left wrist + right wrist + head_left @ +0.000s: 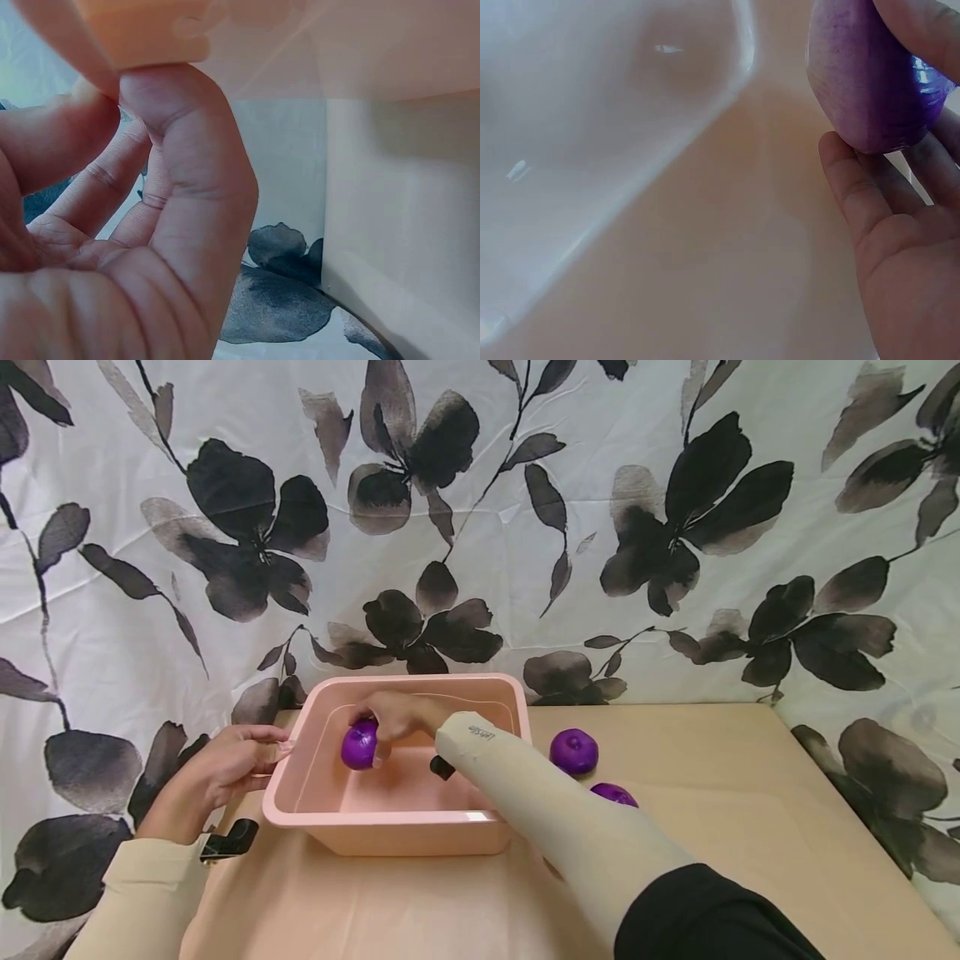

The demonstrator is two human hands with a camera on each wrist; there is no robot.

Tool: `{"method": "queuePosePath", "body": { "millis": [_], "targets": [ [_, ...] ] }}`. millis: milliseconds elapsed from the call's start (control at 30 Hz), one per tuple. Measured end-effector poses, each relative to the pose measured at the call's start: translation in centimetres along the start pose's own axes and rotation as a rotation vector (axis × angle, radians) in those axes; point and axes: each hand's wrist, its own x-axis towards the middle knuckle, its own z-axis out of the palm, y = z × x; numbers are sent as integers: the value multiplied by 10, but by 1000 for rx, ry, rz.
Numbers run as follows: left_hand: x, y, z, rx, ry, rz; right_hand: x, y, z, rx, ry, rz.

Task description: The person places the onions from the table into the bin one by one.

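A pink plastic tub [405,827] stands on the table. At its left edge my left hand [232,766] pinches the rim between thumb and forefinger; the left wrist view shows the bent forefinger [202,150] right under the lip. My right hand [401,714] reaches into the tub from the right and grips a purple onion [360,744] near the tub's left wall. Up close, the onion [870,82] has streaked, shiny skin, with the thumb on one side and the fingers curled round the other. The tub's floor lies below it.
Right of the tub, two more purple onions sit on the tan tabletop [750,827]: one whole onion [574,752], and another onion [615,793] partly hidden behind the right forearm. A floral cloth [540,568] hangs behind the table.
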Motion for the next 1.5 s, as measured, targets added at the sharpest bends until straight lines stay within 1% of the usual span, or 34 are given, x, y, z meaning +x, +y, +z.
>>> {"method": "queuePosePath", "body": {
  "millis": [167, 333, 433, 500, 633, 767, 867, 900, 1000, 1067, 1200, 1367, 1500],
  "targets": [
    [1, -1, 0, -6, -9, 1, 2, 2, 2, 18, -29, 12],
    [2, -1, 0, 13, 0, -3, 4, 2, 4, -26, -57, 14],
    [3, -1, -1, 9, -3, -2, 6, 1, 6, -39, -65, 20],
    [3, -1, -2, 8, -1, -3, 7, 0, 7, -25, -71, 37],
    [2, 0, 1, 7, -2, -2, 1, -3, 7, 31, -85, 81],
    [3, 1, 2, 3, -6, -7, -6, -6, -4, 52, -98, 82],
    [4, 1, 2, -2, -14, -7, -16, -11, -18, 38, -88, 79],
    [4, 1, 1, -7, -22, -5, -20, -13, -24, 24, -81, 65],
    [3, 0, -3, -6, -29, -6, -37, -22, -42, -2, -59, 47],
    [3, 1, -4, -4, -32, -8, -52, -25, -53, -13, -40, 40],
    [4, 1, -5, -9, -41, -7, -88, -24, -71, 49, 17, 36],
    [5, 1, -3, -32, -57, -17, -138, -12, -76, 183, 87, -2],
    [5, 1, 0, -44, -67, -17, -184, 1, -76, 235, 129, -2]
  ]
}}
